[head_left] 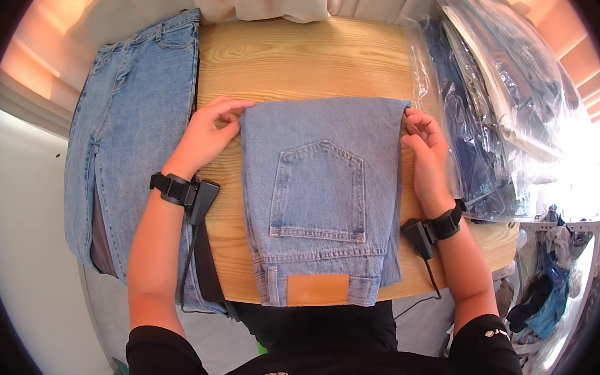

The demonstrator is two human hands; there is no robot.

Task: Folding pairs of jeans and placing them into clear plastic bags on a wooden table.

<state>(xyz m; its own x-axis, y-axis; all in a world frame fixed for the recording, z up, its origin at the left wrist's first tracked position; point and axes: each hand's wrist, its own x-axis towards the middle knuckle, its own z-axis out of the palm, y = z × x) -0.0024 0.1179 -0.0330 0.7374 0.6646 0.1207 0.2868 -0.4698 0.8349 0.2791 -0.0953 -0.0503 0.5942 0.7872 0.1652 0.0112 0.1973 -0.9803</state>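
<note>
Had folded light-blue jeans (259, 185) flat on the wood-grain worktop (308, 57), back pocket (320, 195) up, waistband (364, 291) and tan patch (317, 289) by the near edge. Had left hand (211, 128) at the far left corner, fingers bent with little gap to the thumb; had right hand (428, 144) at the far right corner, fingers loosely curled by the denim. Could not tell from this view whether gripping cloth or merely touching it. Risked, probably, skewing the fold by lifting one corner ahead of the other. Might also have dragged the waistband off the worktop through too hard a tug bodyward. Could have caught the denim on the black cable (433, 278) at the right wrist, or nudged the plastic-bagged garments (483, 116) with a wide swing rightward.
</note>
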